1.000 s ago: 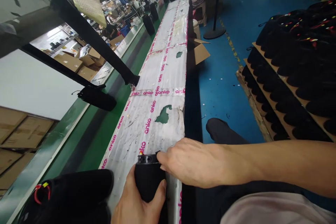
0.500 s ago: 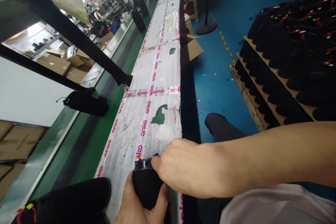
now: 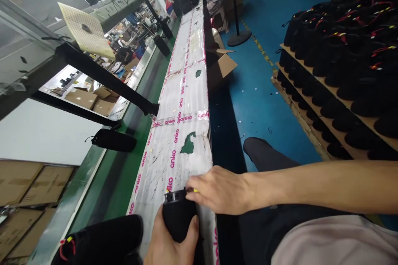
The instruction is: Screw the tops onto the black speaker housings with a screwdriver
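My left hand [image 3: 171,242] is wrapped round a black, fabric-covered cylindrical speaker body [image 3: 178,219], its open black plastic end pointing up and away from me. At the right of that rim, my right hand [image 3: 214,190] has its fingers pinched together. A small yellow piece [image 3: 195,190] shows between those fingers, perhaps a wire connector; the rest is covered by the hand. Another similar black cylinder [image 3: 102,236] lies at lower left, red and yellow wires coming from its end.
A narrow bench [image 3: 161,153] covered in white wrap with pink lettering runs away from me. Left of it is a green conveyor belt [image 3: 102,174] with another black cylinder [image 3: 115,140]. Stacked black cylinders [image 3: 351,78] fill the right. An open carton [image 3: 222,66] stands beside the bench.
My right hand has shifted from pressing over the rim to a pinch at its right side, and the yellow piece now shows. The left hand keeps its hold. The view has tilted up.
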Tool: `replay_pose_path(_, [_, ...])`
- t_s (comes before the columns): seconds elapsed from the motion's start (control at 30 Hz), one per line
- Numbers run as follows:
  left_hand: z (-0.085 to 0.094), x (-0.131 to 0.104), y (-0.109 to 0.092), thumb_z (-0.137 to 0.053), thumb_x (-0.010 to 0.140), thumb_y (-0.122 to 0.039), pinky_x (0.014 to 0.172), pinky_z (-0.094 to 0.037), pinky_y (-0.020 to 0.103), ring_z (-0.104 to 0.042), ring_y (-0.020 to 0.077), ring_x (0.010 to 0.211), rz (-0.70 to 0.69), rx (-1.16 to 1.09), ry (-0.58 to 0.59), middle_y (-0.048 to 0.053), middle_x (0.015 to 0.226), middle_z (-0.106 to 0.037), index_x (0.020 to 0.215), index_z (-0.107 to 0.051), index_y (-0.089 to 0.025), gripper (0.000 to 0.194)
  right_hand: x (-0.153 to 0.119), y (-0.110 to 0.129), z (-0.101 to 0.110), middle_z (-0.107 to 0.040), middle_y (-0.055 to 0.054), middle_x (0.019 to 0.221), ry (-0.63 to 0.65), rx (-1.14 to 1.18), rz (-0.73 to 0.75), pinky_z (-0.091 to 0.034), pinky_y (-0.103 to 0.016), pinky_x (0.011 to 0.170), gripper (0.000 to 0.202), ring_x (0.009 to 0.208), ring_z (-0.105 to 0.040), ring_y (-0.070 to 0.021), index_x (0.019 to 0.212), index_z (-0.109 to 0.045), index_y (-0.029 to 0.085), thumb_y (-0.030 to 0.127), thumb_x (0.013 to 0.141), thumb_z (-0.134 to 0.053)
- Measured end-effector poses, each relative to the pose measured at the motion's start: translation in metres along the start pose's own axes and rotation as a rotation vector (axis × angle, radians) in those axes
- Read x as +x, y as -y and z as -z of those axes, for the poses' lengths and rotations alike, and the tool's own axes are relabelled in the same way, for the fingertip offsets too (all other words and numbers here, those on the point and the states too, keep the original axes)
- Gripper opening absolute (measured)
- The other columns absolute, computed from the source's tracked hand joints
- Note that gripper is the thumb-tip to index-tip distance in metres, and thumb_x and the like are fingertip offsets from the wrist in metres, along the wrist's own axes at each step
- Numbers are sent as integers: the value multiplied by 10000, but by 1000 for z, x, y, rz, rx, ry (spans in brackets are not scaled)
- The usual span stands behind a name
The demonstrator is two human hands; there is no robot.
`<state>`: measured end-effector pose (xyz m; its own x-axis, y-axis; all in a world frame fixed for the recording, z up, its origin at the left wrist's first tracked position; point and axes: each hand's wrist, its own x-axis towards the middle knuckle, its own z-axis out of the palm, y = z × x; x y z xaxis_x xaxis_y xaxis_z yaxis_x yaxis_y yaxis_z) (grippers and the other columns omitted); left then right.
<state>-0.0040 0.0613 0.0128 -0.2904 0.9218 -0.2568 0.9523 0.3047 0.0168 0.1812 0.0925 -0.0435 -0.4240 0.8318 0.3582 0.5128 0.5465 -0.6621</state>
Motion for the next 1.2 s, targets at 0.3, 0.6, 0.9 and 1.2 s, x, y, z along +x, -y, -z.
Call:
replay_pose_path(0.3, [2, 1, 17, -346, 887, -638, 932, -471, 509, -630, 357, 1104, -100, -158, 21, 138, 1315, -607, 1488, -297, -232, 727, -3, 7, 12, -614, -6, 747, 37, 166, -169, -345, -295, 635, 207, 675, -602, -188, 1136, -483, 167, 306, 1002, -407])
replay_pose_path(0.6, [-5, -4, -5, -498, 843, -633, 746, -509, 435, -596, 327, 1046, -235, 357, -390, 141, 1216, -568, 1422, -352, -102, 799, -19, 3, 18, -660, -41, 972, 106, 118, -52, -419, -309, 747, 197, 887, -649, -189, 1095, -536, 192, 326, 1041, -402])
replay_pose_path(0.9, [-3, -11, -6, -443, 904, -585, 742, -517, 433, -652, 303, 1002, -185, 131, -188, 85, 1395, -507, 1464, -244, -247, 683, -18, 5, 6, -591, 12, 711, 70, -199, 29, -240, -347, 503, 234, 550, -570, -158, 966, -480, 180, 314, 1061, -313])
replay_pose_path(1.2, [-5, -9, -10, -510, 874, -568, 711, -479, 402, -657, 322, 1027, -163, 182, -212, 91, 1309, -603, 1492, -251, -223, 754, -14, 7, 1, -594, 0, 670, 102, -252, 5, -266, -339, 491, 254, 537, -604, -176, 945, -477, 178, 341, 1060, -319])
